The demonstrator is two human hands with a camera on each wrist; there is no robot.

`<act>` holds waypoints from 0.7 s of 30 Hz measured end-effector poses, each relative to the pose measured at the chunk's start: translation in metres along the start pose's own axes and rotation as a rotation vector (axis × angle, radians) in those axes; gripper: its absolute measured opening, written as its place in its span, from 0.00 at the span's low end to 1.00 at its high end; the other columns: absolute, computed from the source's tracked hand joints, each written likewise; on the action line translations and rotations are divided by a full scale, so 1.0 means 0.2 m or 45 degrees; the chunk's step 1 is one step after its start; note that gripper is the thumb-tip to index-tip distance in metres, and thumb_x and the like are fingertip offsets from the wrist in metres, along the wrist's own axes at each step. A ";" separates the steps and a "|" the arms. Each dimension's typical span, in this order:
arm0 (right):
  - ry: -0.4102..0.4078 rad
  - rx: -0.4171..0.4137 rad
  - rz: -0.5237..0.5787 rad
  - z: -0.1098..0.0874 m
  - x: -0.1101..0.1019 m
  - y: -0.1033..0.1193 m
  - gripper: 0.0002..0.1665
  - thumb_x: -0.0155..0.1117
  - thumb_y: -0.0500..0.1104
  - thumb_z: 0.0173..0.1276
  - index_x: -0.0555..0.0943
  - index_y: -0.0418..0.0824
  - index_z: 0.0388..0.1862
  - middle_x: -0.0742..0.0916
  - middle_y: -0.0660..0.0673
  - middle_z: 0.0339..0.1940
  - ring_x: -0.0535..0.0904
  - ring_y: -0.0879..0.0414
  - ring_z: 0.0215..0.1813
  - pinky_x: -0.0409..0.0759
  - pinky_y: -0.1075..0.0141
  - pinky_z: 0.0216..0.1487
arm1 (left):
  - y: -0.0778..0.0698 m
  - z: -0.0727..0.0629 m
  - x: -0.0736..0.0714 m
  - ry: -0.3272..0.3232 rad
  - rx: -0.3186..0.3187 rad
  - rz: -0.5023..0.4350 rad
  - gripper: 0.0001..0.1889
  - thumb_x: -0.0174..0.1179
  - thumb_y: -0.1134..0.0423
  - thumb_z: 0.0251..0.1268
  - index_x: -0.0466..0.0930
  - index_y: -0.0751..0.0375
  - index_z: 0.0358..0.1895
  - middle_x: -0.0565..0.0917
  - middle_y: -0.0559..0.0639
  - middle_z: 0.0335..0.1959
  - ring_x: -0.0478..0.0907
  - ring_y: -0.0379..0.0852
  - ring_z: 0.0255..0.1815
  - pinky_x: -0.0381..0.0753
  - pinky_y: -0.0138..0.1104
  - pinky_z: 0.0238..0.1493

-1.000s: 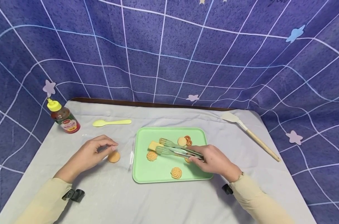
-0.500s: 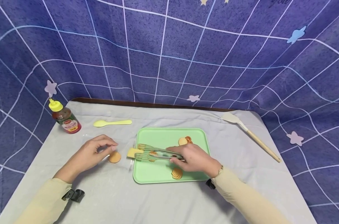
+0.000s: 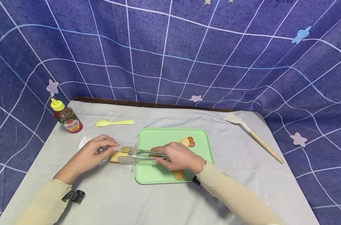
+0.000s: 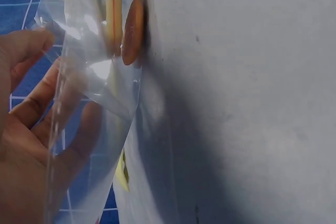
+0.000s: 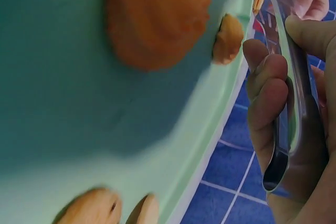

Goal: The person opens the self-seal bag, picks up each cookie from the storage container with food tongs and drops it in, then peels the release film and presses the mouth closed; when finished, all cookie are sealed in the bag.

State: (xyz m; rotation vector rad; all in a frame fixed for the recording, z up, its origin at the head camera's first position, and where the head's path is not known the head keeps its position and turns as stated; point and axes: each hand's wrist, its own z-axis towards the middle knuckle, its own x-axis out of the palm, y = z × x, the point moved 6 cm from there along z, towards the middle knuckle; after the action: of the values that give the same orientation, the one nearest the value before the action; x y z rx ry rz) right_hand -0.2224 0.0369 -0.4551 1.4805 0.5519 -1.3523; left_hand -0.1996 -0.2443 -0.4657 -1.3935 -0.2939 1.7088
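Observation:
My left hand (image 3: 89,156) pinches the edge of a clear plastic bag (image 4: 122,103) left of the tray. Inside the bag lies a round brown cookie (image 4: 133,32). My right hand (image 3: 179,157) grips metal tongs (image 3: 144,152) that reach leftward over the tray edge. Between the tong tips is a square yellow sandwich cracker (image 3: 114,157), at the bag's mouth or inside it; I cannot tell how far in. On the green tray (image 3: 148,176) sit swirl cookies (image 5: 157,14), a round pale cookie (image 3: 184,142) and a pretzel (image 3: 191,141). My right hand and the tongs partly cover the tray's cookies.
A sauce bottle (image 3: 70,122) with a yellow cap stands at the back left. Beside it lies a yellow spoon (image 3: 114,122). A spatula (image 3: 257,139) with a wooden handle rests at the right. A blue gridded curtain (image 3: 159,47) hangs behind the table.
My right hand has carried the cracker leftward in the tongs, from above the tray past its left edge to the bag. My left hand stays in place.

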 end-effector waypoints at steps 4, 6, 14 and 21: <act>0.019 -0.008 0.017 0.05 0.03 0.01 0.22 0.60 0.53 0.77 0.82 0.47 0.64 0.88 0.56 0.43 0.75 0.72 0.30 0.78 0.72 0.35 | -0.01 0.00 0.00 -0.014 0.020 -0.016 0.08 0.70 0.69 0.65 0.89 0.53 0.43 0.82 0.37 0.45 0.78 0.39 0.48 0.71 0.22 0.52; 0.029 -0.003 0.033 0.08 0.04 0.01 0.22 0.61 0.53 0.77 0.82 0.47 0.63 0.88 0.59 0.41 0.75 0.72 0.29 0.77 0.73 0.33 | -0.01 0.00 0.00 -0.014 0.024 -0.017 0.07 0.69 0.69 0.66 0.89 0.53 0.43 0.81 0.36 0.45 0.78 0.38 0.49 0.70 0.22 0.53; 0.061 0.029 0.081 0.12 0.04 0.01 0.22 0.61 0.54 0.76 0.82 0.47 0.64 0.86 0.61 0.39 0.71 0.70 0.24 0.75 0.73 0.33 | -0.01 0.00 -0.01 0.002 0.014 0.008 0.08 0.69 0.68 0.66 0.90 0.51 0.45 0.81 0.38 0.47 0.77 0.41 0.51 0.68 0.23 0.55; 0.060 0.013 0.106 0.16 0.05 0.02 0.22 0.62 0.53 0.76 0.82 0.46 0.63 0.86 0.62 0.40 0.73 0.70 0.26 0.77 0.73 0.35 | -0.03 -0.01 -0.03 -0.012 -0.015 0.052 0.07 0.70 0.65 0.67 0.91 0.49 0.44 0.80 0.41 0.49 0.75 0.44 0.53 0.67 0.26 0.56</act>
State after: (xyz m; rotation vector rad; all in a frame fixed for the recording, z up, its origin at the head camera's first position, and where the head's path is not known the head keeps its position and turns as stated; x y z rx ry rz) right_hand -0.2307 0.0040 -0.4584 1.5309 0.5084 -1.2600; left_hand -0.1959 -0.2454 -0.4586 -1.4089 -0.2826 1.7497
